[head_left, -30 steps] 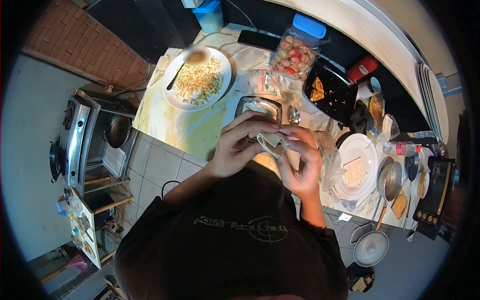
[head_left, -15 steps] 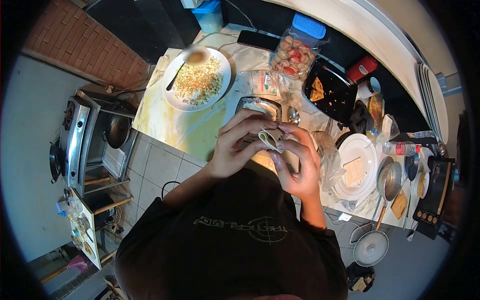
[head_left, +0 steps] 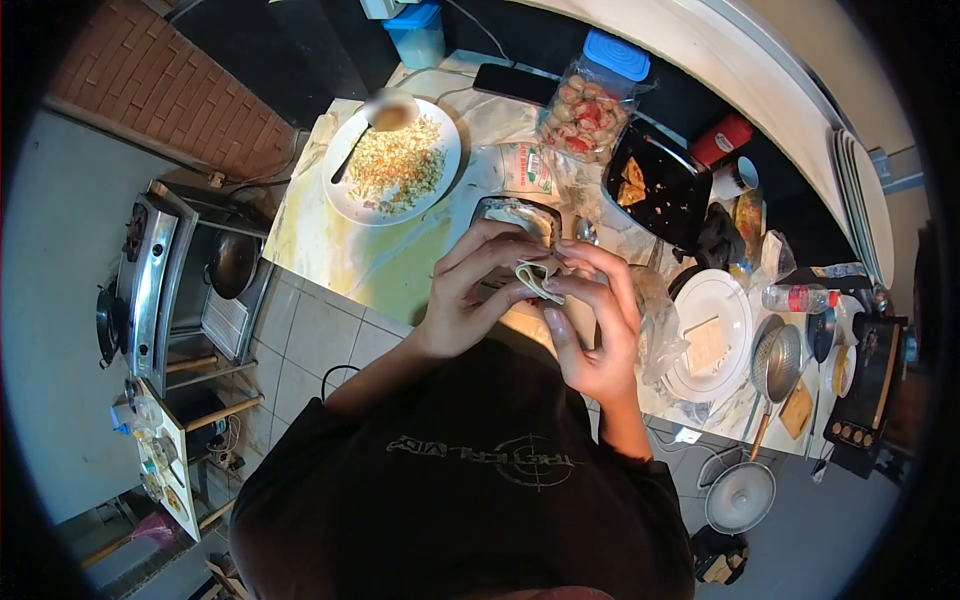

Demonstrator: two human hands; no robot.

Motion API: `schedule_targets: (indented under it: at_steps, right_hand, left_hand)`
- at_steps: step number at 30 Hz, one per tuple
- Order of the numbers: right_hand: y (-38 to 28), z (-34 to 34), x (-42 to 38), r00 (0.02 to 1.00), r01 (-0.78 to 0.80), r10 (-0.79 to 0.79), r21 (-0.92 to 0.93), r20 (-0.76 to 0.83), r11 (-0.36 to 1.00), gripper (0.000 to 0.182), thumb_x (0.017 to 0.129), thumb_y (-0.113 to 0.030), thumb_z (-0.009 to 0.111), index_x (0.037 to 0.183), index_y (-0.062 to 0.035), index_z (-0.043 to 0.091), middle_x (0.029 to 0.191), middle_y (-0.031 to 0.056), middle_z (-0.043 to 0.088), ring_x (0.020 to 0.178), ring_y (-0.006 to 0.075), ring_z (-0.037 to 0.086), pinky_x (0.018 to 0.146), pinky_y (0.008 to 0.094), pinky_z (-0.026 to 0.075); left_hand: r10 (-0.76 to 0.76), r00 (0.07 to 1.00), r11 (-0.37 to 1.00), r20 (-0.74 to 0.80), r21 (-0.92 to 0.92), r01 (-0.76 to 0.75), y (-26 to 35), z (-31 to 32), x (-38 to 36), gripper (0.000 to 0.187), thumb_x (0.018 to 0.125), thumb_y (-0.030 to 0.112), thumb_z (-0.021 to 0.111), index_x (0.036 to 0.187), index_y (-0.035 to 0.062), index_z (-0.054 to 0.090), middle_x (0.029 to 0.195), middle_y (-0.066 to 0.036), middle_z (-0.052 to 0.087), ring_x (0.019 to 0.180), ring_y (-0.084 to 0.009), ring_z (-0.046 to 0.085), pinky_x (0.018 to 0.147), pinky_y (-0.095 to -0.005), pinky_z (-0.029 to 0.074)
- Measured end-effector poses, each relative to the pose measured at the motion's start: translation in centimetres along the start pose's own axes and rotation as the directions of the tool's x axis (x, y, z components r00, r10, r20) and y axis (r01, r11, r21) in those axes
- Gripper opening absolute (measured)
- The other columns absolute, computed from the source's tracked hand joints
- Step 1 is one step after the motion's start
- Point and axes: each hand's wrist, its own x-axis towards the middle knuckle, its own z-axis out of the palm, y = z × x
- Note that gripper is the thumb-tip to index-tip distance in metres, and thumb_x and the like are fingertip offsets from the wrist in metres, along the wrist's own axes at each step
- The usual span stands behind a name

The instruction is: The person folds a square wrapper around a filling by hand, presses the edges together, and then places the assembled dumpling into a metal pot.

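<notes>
Both hands are working a pale folded wrapper (head_left: 538, 279) held above the near edge of the desk (head_left: 330, 240). Left hand (head_left: 468, 298) is pinching it from the left, grip narrow on the fold; right hand (head_left: 596, 320) is closing fingertips on its right edge, also holding it. The wrapper is looking partly folded, sealing seemingly not finished. Just beyond, a small foil tray (head_left: 516, 213) is sitting under the hands. To the right, a white plate (head_left: 716, 330) with flat sheets is waiting. Farther back, a plate of chopped filling (head_left: 394, 160) is still well stocked, so more pieces are likely left.
</notes>
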Motion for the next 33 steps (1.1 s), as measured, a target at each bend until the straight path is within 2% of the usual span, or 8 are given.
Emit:
schedule_targets:
  at_steps: [6,10,16,22,24,28,31,33]
  right_hand:
    - [0.3,0.6,-0.1,0.997,-0.011,0.018,0.098,-0.071,0.995,0.034,0.076,0.007,0.068,0.109,-0.0009,0.067,0.131,0.0199,0.052,0.116,0.0340,0.057,0.098,0.0408,0.047]
    - [0.1,0.5,-0.1,1.000,-0.017,0.017,-0.003,-0.019,1.000,0.032,0.077,0.007,0.067,0.108,-0.0007,0.067,0.131,0.0208,0.051,0.116,0.0348,0.057,0.100,0.0419,0.047]
    - [0.2,0.7,0.0,0.999,-0.004,0.004,-0.011,-0.044,1.000,0.026,0.079,0.006,0.069,0.103,0.0002,0.064,0.128,0.0210,0.053,0.112,0.0335,0.060,0.093,0.0403,0.051]
    - [0.3,1.3,-0.5,0.988,-0.066,0.089,0.178,-0.128,0.982,0.037,0.077,0.008,0.069,0.110,-0.0010,0.056,0.123,0.0237,0.057,0.111,0.0336,0.061,0.097,0.0407,0.047]
    - [-0.4,0.6,0.0,0.998,-0.053,0.051,-0.039,-0.046,0.998,0.035,0.078,0.005,0.072,0.111,-0.0008,0.059,0.121,0.0194,0.058,0.106,0.0315,0.062,0.088,0.0374,0.051]
    - [0.0,0.5,0.1,0.999,0.043,-0.045,-0.101,-0.016,0.994,0.036,0.076,0.005,0.074,0.110,-0.0003,0.061,0.120,0.0184,0.059,0.107,0.0310,0.061,0.090,0.0371,0.050]
    - [0.3,0.6,0.0,0.999,0.019,-0.022,-0.060,-0.044,0.998,0.028,0.081,0.000,0.071,0.108,0.0000,0.064,0.119,0.0181,0.060,0.108,0.0319,0.061,0.090,0.0372,0.049]
    - [1.5,0.2,0.1,0.989,-0.066,0.064,-0.011,-0.136,0.998,0.021,0.087,-0.007,0.065,0.107,-0.0008,0.064,0.121,0.0182,0.058,0.105,0.0336,0.061,0.090,0.0399,0.048]
  left_hand:
    - [-0.038,0.999,0.999,-0.017,0.001,0.038,0.0,0.0,0.0,0.035,0.079,0.001,0.073,0.113,0.0007,0.067,0.112,-0.014,0.061,0.103,-0.0274,0.062,0.086,-0.0348,0.051]
    - [-0.028,0.999,0.999,-0.014,0.024,0.029,-0.2,0.0,-0.2,0.035,0.079,0.001,0.073,0.114,0.0012,0.067,0.112,-0.014,0.060,0.103,-0.0271,0.062,0.086,-0.0346,0.052]
    - [0.054,0.993,0.991,0.108,0.114,-0.066,0.0,-0.5,0.1,0.034,0.081,0.001,0.071,0.114,-0.0023,0.064,0.118,-0.016,0.057,0.109,-0.0256,0.058,0.089,-0.0336,0.049]
    - [0.006,0.998,1.000,0.056,0.010,-0.007,-0.4,-0.1,-0.1,0.034,0.080,-0.001,0.070,0.114,-0.0030,0.064,0.115,-0.015,0.059,0.111,-0.0268,0.058,0.094,-0.0364,0.048]
    - [0.008,1.000,1.000,0.018,0.006,-0.008,-0.3,-0.1,0.0,0.032,0.080,0.000,0.072,0.112,-0.0002,0.066,0.114,-0.014,0.062,0.105,-0.0275,0.063,0.090,-0.0352,0.051]
    - [0.025,0.999,0.999,0.045,-0.037,-0.024,-0.2,0.0,0.1,0.032,0.080,-0.001,0.071,0.112,-0.0014,0.065,0.114,-0.015,0.064,0.105,-0.0287,0.064,0.091,-0.0353,0.051]
    - [0.002,0.999,0.998,0.050,-0.064,0.001,-0.9,-0.1,-0.6,0.034,0.082,-0.002,0.070,0.115,-0.0017,0.063,0.114,-0.014,0.065,0.105,-0.0252,0.064,0.092,-0.0342,0.050]
    - [-0.226,0.973,0.938,0.056,-0.256,0.232,-1.3,-0.5,-1.2,0.032,0.086,-0.001,0.068,0.118,-0.0008,0.060,0.119,-0.017,0.063,0.113,-0.0250,0.060,0.097,-0.0377,0.048]
